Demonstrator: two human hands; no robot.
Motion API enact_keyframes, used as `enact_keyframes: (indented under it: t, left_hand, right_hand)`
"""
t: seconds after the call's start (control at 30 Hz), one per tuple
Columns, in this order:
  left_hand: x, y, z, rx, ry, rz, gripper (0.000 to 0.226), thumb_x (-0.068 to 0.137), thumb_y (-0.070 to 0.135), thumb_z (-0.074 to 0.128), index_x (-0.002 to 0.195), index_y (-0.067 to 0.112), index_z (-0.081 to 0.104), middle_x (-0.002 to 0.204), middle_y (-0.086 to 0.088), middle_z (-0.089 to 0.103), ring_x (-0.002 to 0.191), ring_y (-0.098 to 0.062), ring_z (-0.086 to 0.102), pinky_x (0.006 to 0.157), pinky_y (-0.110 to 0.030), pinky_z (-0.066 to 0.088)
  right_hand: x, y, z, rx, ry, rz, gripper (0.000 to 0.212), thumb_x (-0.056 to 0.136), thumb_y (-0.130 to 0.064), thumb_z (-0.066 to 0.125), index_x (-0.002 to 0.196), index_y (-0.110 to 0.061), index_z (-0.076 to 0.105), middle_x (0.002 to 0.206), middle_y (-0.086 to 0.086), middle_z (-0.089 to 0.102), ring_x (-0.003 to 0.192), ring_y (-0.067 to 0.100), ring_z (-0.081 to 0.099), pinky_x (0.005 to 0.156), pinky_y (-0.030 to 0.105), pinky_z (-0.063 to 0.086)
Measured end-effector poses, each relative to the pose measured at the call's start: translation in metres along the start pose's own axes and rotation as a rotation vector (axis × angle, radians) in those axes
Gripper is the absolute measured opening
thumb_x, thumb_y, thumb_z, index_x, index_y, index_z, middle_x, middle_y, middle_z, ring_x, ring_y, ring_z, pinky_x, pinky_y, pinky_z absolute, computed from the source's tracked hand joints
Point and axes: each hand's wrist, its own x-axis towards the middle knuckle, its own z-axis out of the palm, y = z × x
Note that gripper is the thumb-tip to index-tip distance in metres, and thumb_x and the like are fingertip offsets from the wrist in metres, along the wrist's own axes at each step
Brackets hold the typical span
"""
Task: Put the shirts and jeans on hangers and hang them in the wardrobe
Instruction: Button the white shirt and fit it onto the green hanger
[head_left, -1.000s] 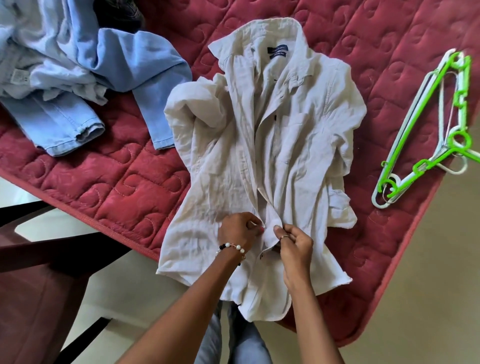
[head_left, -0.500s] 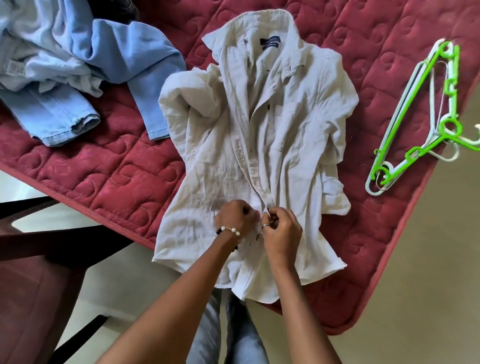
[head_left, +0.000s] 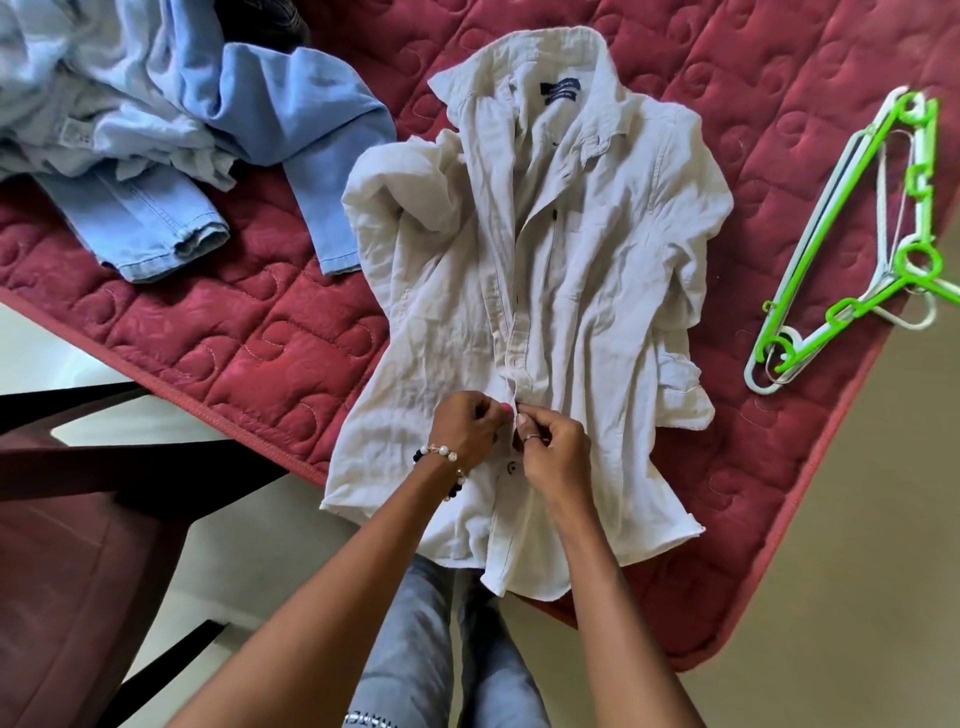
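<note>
Both hands moved up the placket: left hand (head_left: 464, 427) & right hand (head_left: 551, 447) pinch crumpled white linen shirt (head_left: 582, 249), working next button; hangers untouched.

One white shirt (head_left: 545, 291) is lying on the one red mattress (head_left: 249, 332). Two hands are showing: left hand (head_left: 465, 428), right hand (head_left: 553, 452). Hangers (head_left: 852, 249): a stack, at least two. Blue clothes pile (head_left: 156, 130): count unclear.

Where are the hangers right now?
In the head view, the hangers lie stacked at the right edge of the red quilt, just right of the white shirt and apart from it, untouched by either hand.
</note>
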Motion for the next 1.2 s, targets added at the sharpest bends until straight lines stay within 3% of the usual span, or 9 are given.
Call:
enact_keyframes:
  t: [0.07,0.17,0.33,0.5,0.6,0.77,0.93,1.1,1.2]
  left_hand:
    - [-0.003,0.001,-0.001,-0.01,0.011,0.004,0.035,0.092,0.023,0.059,0.062,0.007,0.065,0.06,-0.008,0.066,0.045,0.0,0.051,0.052,-0.015,0.039]
    - [-0.006,0.004,-0.002,-0.029,-0.01,0.005,0.038,0.093,0.021,0.058,0.056,0.016,0.06,0.057,-0.003,0.063,0.044,0.0,0.051,0.054,-0.016,0.042]
    - [-0.003,0.01,-0.008,-0.205,-0.026,-0.087,0.045,0.096,0.033,0.052,0.08,-0.008,0.062,0.076,-0.025,0.067,0.066,-0.032,0.064,0.073,-0.049,0.054]
    - [-0.007,0.015,-0.01,-0.176,-0.07,-0.081,0.053,0.086,0.051,0.061,0.077,0.0,0.07,0.076,-0.02,0.071,0.078,-0.036,0.069,0.073,-0.047,0.056]
    - [-0.006,0.015,-0.01,-0.182,-0.018,-0.123,0.045,0.089,0.04,0.062,0.073,-0.001,0.07,0.074,-0.022,0.07,0.076,-0.036,0.069,0.076,-0.049,0.056]
    - [-0.005,0.017,-0.015,-0.048,-0.026,-0.143,0.033,0.093,0.026,0.059,0.073,0.002,0.069,0.064,-0.012,0.066,0.064,-0.023,0.059,0.064,-0.032,0.048]
    - [-0.001,0.019,-0.014,-0.004,-0.02,-0.223,0.037,0.093,0.018,0.054,0.056,0.013,0.059,0.07,-0.015,0.066,0.071,-0.026,0.06,0.07,-0.035,0.051]
    - [0.003,0.021,-0.012,-0.098,-0.082,-0.296,0.034,0.098,0.01,0.043,0.064,0.018,0.042,0.07,-0.002,0.051,0.061,-0.009,0.052,0.051,-0.013,0.05]
    - [0.002,0.018,-0.011,-0.123,-0.119,-0.282,0.035,0.099,0.01,0.04,0.066,0.021,0.04,0.071,0.006,0.047,0.06,-0.004,0.048,0.044,-0.01,0.045]
  right_hand:
    - [0.004,0.001,-0.002,0.138,-0.035,0.109,0.02,0.089,-0.009,0.063,0.103,-0.016,0.074,0.099,0.003,0.074,0.095,0.018,0.069,0.089,0.041,0.056]
    - [0.007,-0.001,-0.006,0.245,-0.003,0.166,0.014,0.084,-0.003,0.069,0.093,-0.012,0.076,0.087,0.01,0.075,0.084,0.027,0.072,0.081,0.049,0.058]
    - [0.009,-0.013,-0.005,0.253,0.008,0.11,0.01,0.08,-0.004,0.075,0.082,-0.014,0.074,0.074,0.006,0.073,0.069,0.021,0.071,0.073,0.044,0.06]
    - [0.001,-0.017,0.002,-0.054,0.106,-0.13,0.016,0.082,-0.005,0.07,0.094,-0.013,0.076,0.079,-0.003,0.073,0.067,-0.001,0.064,0.065,0.015,0.052]
    - [0.0,-0.011,0.008,-0.105,0.12,-0.204,0.015,0.078,-0.005,0.074,0.093,-0.011,0.076,0.084,0.003,0.073,0.073,0.013,0.068,0.069,0.029,0.057]
    - [-0.007,-0.007,0.01,-0.064,0.158,-0.21,0.01,0.077,-0.008,0.076,0.087,-0.011,0.077,0.083,0.001,0.074,0.071,0.012,0.068,0.067,0.03,0.057]
    - [-0.004,-0.013,0.007,0.07,0.101,-0.059,0.01,0.08,-0.008,0.073,0.087,-0.013,0.078,0.081,-0.008,0.073,0.073,0.008,0.069,0.065,0.02,0.056]
    - [0.001,-0.009,0.007,-0.34,0.156,-0.581,0.011,0.078,-0.008,0.071,0.088,-0.008,0.075,0.083,0.006,0.07,0.073,0.02,0.066,0.062,0.028,0.054]
    - [0.001,-0.009,0.008,-0.283,0.161,-0.562,0.008,0.079,-0.009,0.07,0.086,-0.009,0.075,0.082,0.003,0.07,0.072,0.017,0.065,0.063,0.027,0.053]
